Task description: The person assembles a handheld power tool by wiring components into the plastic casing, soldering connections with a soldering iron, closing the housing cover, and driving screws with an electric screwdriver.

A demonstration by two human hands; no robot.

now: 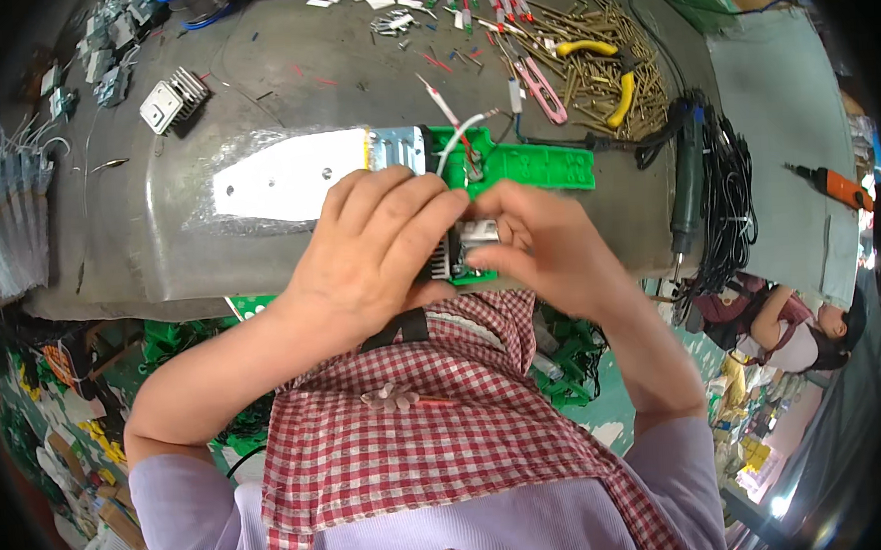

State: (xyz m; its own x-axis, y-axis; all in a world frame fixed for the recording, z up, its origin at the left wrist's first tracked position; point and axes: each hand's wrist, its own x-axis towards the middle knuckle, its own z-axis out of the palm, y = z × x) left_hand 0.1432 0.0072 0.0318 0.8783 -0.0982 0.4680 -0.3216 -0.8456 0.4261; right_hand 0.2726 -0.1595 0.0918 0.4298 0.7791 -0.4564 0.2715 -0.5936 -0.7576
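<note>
A white pointed plate (276, 174) with holes lies at the table's middle, joined to a blue-grey metal piece (394, 150) and a green plastic housing (544, 167). My left hand (374, 239) lies over the near side of this assembly, its fingers bent around the junction. Close against it, my right hand (548, 234) curls thumb and fingers around a small silver metal part (479, 233) at the housing's near side. Dark fins (439, 262) show between the hands. A white sleeved wire (465, 134) and a red-and-white wire (439, 101) stick up from the housing. My palms hide the rest.
Yellow-handled pliers (626, 101) rest on a heap of brass-coloured rods (589, 63), beside a pink-handled tool (543, 92). A soldering iron (689, 177) and coiled black cable (726, 200) lie right. A finned metal block (174, 100) sits left. Another person (797, 326) is at far right.
</note>
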